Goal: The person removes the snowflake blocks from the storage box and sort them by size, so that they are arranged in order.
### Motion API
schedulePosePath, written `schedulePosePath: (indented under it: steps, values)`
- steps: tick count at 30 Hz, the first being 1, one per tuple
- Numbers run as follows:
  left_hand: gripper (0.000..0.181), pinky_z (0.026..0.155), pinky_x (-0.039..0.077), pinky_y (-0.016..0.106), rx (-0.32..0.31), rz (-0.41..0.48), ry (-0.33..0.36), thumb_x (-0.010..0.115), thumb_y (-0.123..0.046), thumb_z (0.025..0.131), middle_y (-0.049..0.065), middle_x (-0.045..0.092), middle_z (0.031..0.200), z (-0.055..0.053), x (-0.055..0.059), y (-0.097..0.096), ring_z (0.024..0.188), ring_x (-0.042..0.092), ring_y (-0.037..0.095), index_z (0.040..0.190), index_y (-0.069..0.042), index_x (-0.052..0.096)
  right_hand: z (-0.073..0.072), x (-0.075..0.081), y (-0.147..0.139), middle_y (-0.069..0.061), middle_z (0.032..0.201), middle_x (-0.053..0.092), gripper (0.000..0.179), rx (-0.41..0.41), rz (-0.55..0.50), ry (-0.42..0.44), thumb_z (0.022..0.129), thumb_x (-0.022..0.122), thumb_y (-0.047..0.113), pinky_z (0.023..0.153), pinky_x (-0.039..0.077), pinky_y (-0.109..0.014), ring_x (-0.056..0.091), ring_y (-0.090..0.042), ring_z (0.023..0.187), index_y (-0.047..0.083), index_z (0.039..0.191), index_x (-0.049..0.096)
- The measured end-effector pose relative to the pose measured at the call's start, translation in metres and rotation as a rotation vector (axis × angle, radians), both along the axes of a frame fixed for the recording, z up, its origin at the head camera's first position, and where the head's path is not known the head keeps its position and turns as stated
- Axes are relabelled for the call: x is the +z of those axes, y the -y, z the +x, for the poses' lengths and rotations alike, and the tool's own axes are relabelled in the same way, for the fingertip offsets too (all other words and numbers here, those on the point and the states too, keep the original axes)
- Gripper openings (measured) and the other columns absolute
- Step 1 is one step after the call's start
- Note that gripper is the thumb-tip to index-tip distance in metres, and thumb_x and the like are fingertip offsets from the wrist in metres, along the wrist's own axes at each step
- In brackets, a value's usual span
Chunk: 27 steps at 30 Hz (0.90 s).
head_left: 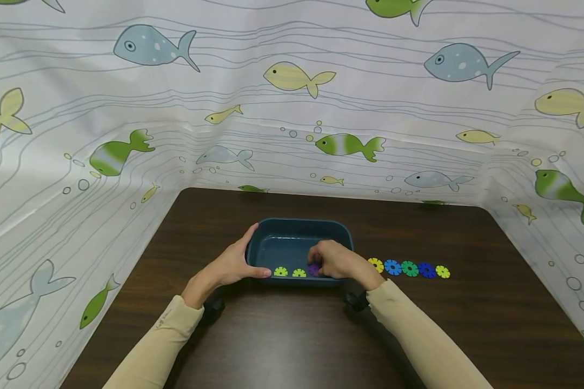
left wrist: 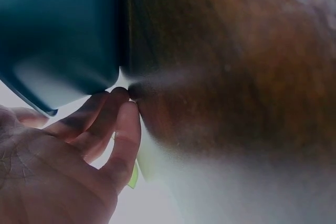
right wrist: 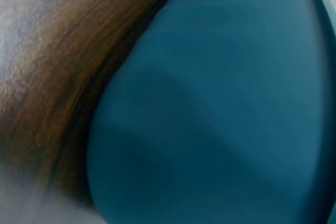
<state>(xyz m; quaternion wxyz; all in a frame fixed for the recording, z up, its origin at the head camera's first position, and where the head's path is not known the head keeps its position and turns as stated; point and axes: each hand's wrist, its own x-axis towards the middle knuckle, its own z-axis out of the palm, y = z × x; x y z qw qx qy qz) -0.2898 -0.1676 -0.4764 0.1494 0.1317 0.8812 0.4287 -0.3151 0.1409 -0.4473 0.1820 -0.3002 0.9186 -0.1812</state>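
Note:
A dark blue rectangular tub (head_left: 292, 220) stands on the table. The left hand (head_left: 233, 263) holds its left end, thumb along the near rim and the other fingers on the outside wall. In the left wrist view that hand's curled fingers (left wrist: 126, 129) meet the tub's outer wall (left wrist: 63, 35). Reaching inside near the front right, the right hand (head_left: 338, 259) pinches a purple notched disc (head_left: 313, 269) by the near wall. Two lime notched discs (head_left: 280, 271) are left of it, their lower parts hidden by the rim. The right wrist view has only the tub wall (right wrist: 220, 98) and table.
Right of the tub, several notched discs lie in a row on the dark wood table (head_left: 282, 340): a yellow disc (head_left: 376, 265), a light blue one, a green disc (head_left: 410, 268), a dark blue one and a lime disc (head_left: 443, 272). A fish-print curtain (head_left: 292, 119) surrounds the table's back and sides.

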Motion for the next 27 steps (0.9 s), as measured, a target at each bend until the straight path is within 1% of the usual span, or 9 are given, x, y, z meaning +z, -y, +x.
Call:
schedulePosePath:
  steps: [4,6,9,12,14,17,23,27]
  values:
    - [0.135,0.126,0.038,0.072,0.004,0.007,0.001,0.092,-0.054,0.083,0.025,0.031,0.177,-0.0004,-0.0002,-0.0005,0.15,0.046,0.047,0.177,-0.018,0.002,-0.0011,-0.0003,0.0015,-0.005,0.102,0.072,0.023,-0.018,0.012,0.023,0.094,0.083,0.002,0.088,0.061,-0.04,0.061,-0.016,0.089,0.012,0.107,0.066]
    - [0.134,0.126,0.039,0.072,0.004,0.006,0.001,0.092,-0.054,0.083,0.025,0.031,0.177,-0.0005,-0.0009,-0.0004,0.15,0.047,0.047,0.177,-0.019,0.002,-0.0009,-0.0003,0.0017,-0.006,0.104,0.072,0.025,-0.029,0.02,0.041,0.095,0.082,0.002,0.089,0.061,-0.041,0.062,-0.016,0.091,0.013,0.109,0.063]
    - [0.135,0.125,0.039,0.072,0.003,0.001,0.003,0.092,-0.054,0.083,0.025,0.031,0.177,-0.0006,-0.0018,-0.0002,0.15,0.047,0.047,0.177,-0.019,0.002,0.0003,0.0007,0.0013,-0.007,0.109,0.074,0.028,-0.04,0.032,0.07,0.098,0.08,0.003,0.09,0.062,-0.042,0.064,-0.017,0.094,0.013,0.118,0.064]
    - [0.136,0.126,0.038,0.072,0.004,-0.004,-0.002,0.092,-0.056,0.082,0.025,0.031,0.177,-0.0012,-0.0019,-0.0004,0.151,0.047,0.047,0.177,-0.019,0.002,0.0011,0.0032,0.0002,-0.009,0.113,0.074,0.034,-0.028,0.041,0.086,0.098,0.079,0.002,0.088,0.061,-0.042,0.065,-0.018,0.095,0.012,0.128,0.065]
    - [0.136,0.126,0.038,0.073,0.001,-0.003,-0.006,0.092,-0.057,0.081,0.025,0.031,0.178,-0.0013,-0.0025,-0.0005,0.152,0.046,0.048,0.177,-0.019,0.003,0.0016,0.0041,-0.0007,-0.009,0.113,0.073,0.038,-0.019,0.044,0.089,0.098,0.078,0.0,0.086,0.061,-0.041,0.065,-0.018,0.095,0.013,0.132,0.067]
    - [0.136,0.126,0.037,0.073,-0.007,0.003,-0.009,0.092,-0.057,0.082,0.025,0.03,0.178,-0.0019,-0.0028,-0.0012,0.153,0.045,0.048,0.177,-0.019,0.002,0.0019,0.0049,-0.0026,-0.009,0.112,0.074,0.037,-0.014,0.044,0.08,0.097,0.078,-0.001,0.087,0.062,-0.041,0.066,-0.018,0.095,0.012,0.131,0.069]
    - [0.136,0.126,0.038,0.072,0.001,0.008,0.002,0.093,-0.054,0.082,0.025,0.031,0.177,-0.0015,-0.0023,-0.0011,0.151,0.046,0.047,0.177,-0.019,0.003,0.003,0.0033,-0.0043,-0.009,0.11,0.076,0.026,0.007,0.02,0.022,0.098,0.079,0.003,0.09,0.065,-0.042,0.069,-0.018,0.096,0.009,0.123,0.075]
    - [0.135,0.126,0.038,0.071,0.004,0.007,0.003,0.093,-0.054,0.082,0.025,0.031,0.177,-0.0012,-0.0023,-0.0003,0.15,0.047,0.047,0.177,-0.02,0.003,0.0059,0.0028,-0.0042,-0.01,0.11,0.077,0.025,-0.023,-0.022,-0.011,0.098,0.081,0.005,0.09,0.066,-0.042,0.069,-0.018,0.095,0.007,0.122,0.076]
